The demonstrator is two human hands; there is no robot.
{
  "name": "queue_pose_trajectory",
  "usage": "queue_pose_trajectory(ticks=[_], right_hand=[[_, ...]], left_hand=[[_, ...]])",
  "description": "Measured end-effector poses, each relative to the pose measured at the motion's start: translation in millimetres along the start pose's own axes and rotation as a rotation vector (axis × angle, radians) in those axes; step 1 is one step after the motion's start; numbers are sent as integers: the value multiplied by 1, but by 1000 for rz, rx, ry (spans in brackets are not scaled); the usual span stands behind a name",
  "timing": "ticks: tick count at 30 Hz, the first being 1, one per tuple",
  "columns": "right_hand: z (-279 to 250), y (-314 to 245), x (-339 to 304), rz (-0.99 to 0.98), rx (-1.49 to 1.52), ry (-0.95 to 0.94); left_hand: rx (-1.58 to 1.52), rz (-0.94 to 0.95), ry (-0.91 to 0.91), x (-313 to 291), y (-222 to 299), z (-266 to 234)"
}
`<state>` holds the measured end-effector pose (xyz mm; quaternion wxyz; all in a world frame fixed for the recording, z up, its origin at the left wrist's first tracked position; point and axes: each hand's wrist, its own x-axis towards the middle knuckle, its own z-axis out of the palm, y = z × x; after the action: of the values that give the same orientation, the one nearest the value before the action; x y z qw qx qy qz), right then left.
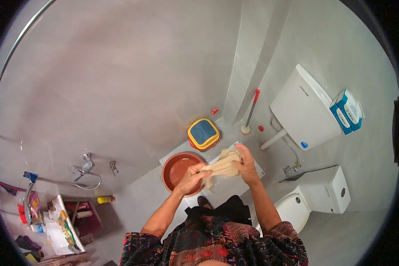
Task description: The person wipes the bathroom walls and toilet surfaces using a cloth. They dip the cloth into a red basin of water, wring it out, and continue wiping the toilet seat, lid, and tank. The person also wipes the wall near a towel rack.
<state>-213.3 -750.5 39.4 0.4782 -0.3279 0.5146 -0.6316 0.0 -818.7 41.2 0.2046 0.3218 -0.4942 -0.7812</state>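
Note:
A crumpled beige cloth (222, 166) is stretched between my two hands. My left hand (192, 178) grips its left end, beside the right rim of a round reddish-brown basin (176, 167). At the cloth's right end my right hand (247, 166) has its fingers closed round the fabric. One loose piece of the cloth hangs down between the hands. Below it lies a white, partly ridged surface (229, 185), mostly covered by the cloth, so I cannot make out what it is.
Beyond the basin stands a bin with a yellow-rimmed, blue-grey lid (203, 134). A red-handled toilet brush (252, 110) leans in the corner. To the right are a wall cistern (303, 106), tissue packs (346, 111) and a toilet (292, 207). Left are a wall tap (85, 168), a yellow can (105, 200) and a cluttered shelf (79, 241).

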Motion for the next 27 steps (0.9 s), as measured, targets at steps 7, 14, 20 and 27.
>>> queue_pose_trajectory(ticks=[7,14,20,27], right_hand=[[56,38,44,-331,-674,39],[94,1,130,-360,-622,505],[91,-101,241,-110,830,54],[151,-243,329,-688,562,240]], left_hand=[[699,556,238,4,79,3],[1153,722,376,12,111,0],[1396,1001,475,69,192,-24],[1539,1296,1421,113,344,-111]])
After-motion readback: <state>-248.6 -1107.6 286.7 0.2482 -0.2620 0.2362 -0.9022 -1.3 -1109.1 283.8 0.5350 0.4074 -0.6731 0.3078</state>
